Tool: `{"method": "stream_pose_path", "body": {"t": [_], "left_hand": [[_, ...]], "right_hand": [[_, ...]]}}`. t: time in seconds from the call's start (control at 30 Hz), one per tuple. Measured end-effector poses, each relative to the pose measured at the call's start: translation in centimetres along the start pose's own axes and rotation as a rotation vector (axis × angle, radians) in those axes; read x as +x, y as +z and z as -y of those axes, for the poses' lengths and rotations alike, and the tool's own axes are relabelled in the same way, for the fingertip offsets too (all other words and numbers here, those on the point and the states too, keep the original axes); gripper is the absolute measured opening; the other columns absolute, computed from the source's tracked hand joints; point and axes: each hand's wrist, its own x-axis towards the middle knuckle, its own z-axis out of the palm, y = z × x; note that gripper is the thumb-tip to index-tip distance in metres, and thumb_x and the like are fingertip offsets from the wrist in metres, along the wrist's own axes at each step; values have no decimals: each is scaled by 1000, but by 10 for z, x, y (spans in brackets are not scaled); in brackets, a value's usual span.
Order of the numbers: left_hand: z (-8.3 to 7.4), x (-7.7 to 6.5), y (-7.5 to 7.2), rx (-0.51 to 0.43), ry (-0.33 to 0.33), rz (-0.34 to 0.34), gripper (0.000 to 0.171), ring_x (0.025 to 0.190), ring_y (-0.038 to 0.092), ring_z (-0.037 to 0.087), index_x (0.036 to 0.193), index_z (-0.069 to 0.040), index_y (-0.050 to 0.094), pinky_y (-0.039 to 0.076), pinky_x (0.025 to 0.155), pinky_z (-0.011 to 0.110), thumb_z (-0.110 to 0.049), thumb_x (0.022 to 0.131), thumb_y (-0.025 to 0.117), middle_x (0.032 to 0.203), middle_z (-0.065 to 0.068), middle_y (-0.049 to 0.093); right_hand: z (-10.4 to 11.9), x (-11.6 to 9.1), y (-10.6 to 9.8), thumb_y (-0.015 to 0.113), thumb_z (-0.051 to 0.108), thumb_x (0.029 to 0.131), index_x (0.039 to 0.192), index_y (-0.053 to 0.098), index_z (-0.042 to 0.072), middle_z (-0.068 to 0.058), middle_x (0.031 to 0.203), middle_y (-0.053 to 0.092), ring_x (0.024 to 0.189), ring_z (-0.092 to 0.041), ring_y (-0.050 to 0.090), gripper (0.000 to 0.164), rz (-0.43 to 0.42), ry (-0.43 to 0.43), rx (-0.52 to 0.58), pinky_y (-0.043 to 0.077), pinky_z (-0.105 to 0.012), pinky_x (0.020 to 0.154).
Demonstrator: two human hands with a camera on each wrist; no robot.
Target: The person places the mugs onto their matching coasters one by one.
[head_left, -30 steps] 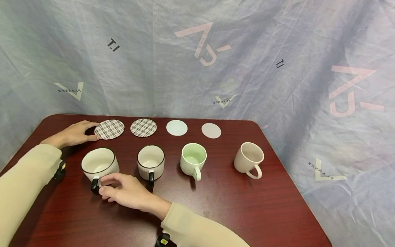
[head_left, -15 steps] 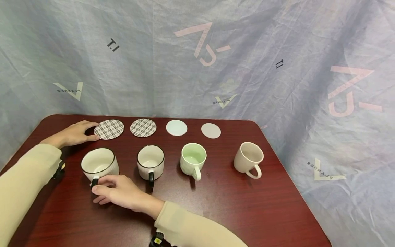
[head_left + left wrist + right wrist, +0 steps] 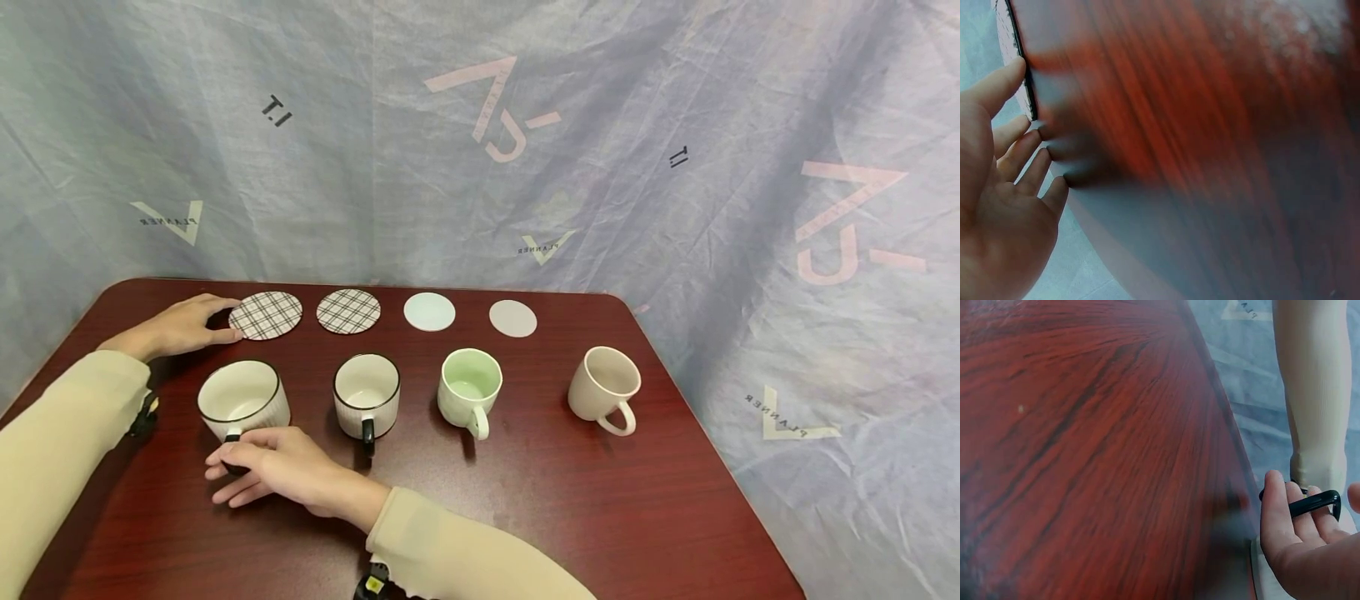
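My left hand (image 3: 183,327) rests at the left side of a plaid coaster (image 3: 266,315), thumb and fingertips touching its edge. In the left wrist view, the thumb lies against the coaster's dark rim (image 3: 1027,81), with the other fingers spread along the table. My right hand (image 3: 281,467) is at the black handle of the wide white mug (image 3: 243,400). Its thumb and index finger cover part of the handle in the head view. In the right wrist view, extended fingers (image 3: 1277,509) lie around the black handle (image 3: 1316,503), the thumb apart. The mug stands upright on the table.
A smaller white mug (image 3: 367,396), a green mug (image 3: 468,387) and a beige mug (image 3: 603,385) stand in a row. Behind lie another plaid coaster (image 3: 348,311), a pale blue coaster (image 3: 430,312) and a grey coaster (image 3: 513,318). A printed cloth (image 3: 480,167) hangs behind the table.
My right hand has moved left, its fingers reaching past the wide mug's handle and covering more of it. The left hand, coasters and mugs have not visibly moved.
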Motion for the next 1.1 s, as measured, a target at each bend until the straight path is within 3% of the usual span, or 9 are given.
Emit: {"method": "stream_pose_path", "body": {"t": [0.3, 0.7, 1.1], "left_hand": [[1, 0, 2, -10, -6, -3, 76, 138, 37, 62, 152, 14, 42, 32, 109, 77, -34, 102, 72, 150, 43, 38], [1, 0, 2, -28, -9, 9, 78, 139, 36, 63, 153, 14, 41, 31, 110, 78, -37, 102, 71, 151, 43, 37], [2, -1, 2, -43, -8, 12, 77, 140, 34, 62, 154, 12, 40, 30, 110, 78, -38, 103, 70, 152, 42, 36]], "right_hand": [[2, 3, 5, 59, 21, 107, 109, 77, -7, -13, 96, 81, 99, -51, 75, 33, -63, 32, 51, 65, -33, 71], [4, 5, 11, 64, 25, 105, 97, 80, -3, -9, 85, 80, 94, -51, 76, 34, -168, 44, 62, 64, -33, 65], [4, 6, 11, 64, 21, 105, 98, 79, -3, -6, 84, 80, 90, -45, 78, 29, -163, 32, 47, 64, -31, 65]]}}
